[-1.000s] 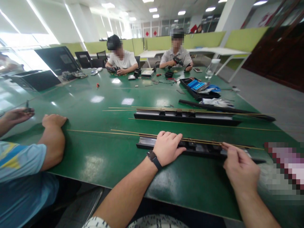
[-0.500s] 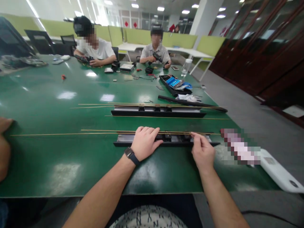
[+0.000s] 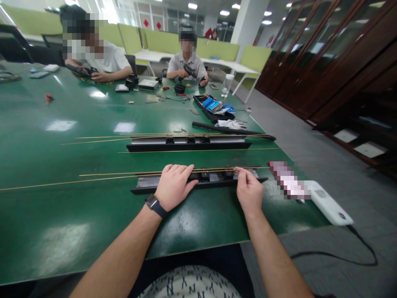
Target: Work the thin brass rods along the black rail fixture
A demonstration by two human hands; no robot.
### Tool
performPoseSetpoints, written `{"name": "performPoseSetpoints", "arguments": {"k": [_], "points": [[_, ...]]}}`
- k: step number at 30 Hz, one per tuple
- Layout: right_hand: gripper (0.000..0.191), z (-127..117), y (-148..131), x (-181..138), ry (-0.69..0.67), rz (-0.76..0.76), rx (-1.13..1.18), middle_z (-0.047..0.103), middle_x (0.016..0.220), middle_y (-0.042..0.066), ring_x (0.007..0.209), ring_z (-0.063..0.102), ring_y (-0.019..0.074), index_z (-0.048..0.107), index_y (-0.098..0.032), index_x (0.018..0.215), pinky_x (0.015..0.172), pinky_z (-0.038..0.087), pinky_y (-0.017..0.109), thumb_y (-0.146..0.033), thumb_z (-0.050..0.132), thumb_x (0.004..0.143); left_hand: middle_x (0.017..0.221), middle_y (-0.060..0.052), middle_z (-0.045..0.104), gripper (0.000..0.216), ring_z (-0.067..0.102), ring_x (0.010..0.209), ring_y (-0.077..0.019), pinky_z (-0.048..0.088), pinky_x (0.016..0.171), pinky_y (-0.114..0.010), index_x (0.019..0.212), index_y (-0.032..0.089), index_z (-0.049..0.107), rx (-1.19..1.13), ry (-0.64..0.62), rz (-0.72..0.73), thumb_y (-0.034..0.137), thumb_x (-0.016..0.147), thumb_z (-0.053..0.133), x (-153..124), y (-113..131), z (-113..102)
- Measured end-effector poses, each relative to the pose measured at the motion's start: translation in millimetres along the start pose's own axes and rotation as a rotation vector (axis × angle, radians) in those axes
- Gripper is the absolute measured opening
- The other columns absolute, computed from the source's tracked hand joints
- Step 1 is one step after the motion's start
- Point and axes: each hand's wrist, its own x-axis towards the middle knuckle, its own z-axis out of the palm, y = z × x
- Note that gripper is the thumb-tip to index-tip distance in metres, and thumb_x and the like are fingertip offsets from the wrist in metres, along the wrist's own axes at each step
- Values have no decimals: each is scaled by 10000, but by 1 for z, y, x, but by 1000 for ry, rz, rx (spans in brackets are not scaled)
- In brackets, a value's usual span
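L hand (image 3: 173, 186): open, flat, palm down, fingers spread a bit, pressing on the near black rail (image 3: 217, 179) approx at its mid-left; not gripping anything. Watch (image 3: 154, 204) on that wrist. R hand (image 3: 249, 191): fingers curled, thumb + forefinger tips pinched on a thin brass rod (image 3: 214, 169) that runs along the rail's top edge, near the rail's R end. Rail lies lengthwise L-R on the green table (image 3: 93, 215), close to the near edge; rod sticks out well past the rail's L end. A 2nd rail (image 3: 186, 144) lies parallel further back, w/ more rods (image 3: 99, 137) on and beside it. Just R of the R hand: white device (image 3: 328, 203) w/ a cable at the table corner. Behind: black tray (image 3: 207, 111) w/ blue items, clear bottle (image 3: 228, 85). Two other people sit at the far side, hands on small tools.
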Motion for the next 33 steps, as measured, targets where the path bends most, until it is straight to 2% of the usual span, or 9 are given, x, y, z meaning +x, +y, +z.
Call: {"name": "performPoseSetpoints", "arguments": {"k": [9,14,18,28,33], "points": [[423,-2,0,3,54,34,11,818,1054,103,1008,774,252,795,-177,1087,954,582,374,-461,487,1024,1201,-104,747,425,669,1109,-282,432,985,-459,1338,195,609,-2,4,7,463,1010,577,0,1,0],[413,1,3,2,-4,18,127,818,1057,101,1007,784,250,785,-179,1125,953,603,380,-483,526,1021,1204,-107,747,421,668,1111,-287,433,988,-461,1342,205,609,-13,2,7,461,1010,573,0,0,0],[394,1,3,1,-27,-3,76,819,1071,80,1036,776,249,800,-201,1097,987,589,381,-479,531,1020,1196,-102,746,412,663,1117,-292,428,996,-460,1340,220,611,-9,10,9,462,1008,574,0,0,0],[378,-1,4,5,80,60,66,821,1011,86,986,783,243,789,-186,1050,960,579,369,-436,506,1024,1193,-101,747,417,655,1114,-293,419,1001,-466,1339,214,613,4,18,7,470,1012,573,-1,1,0],[386,0,2,2,6,33,138,822,1020,92,978,790,242,784,-180,1121,935,602,364,-461,541,1018,1190,-101,747,436,661,1110,-292,427,990,-462,1349,189,605,3,15,12,465,1013,580,-1,0,0]]}}
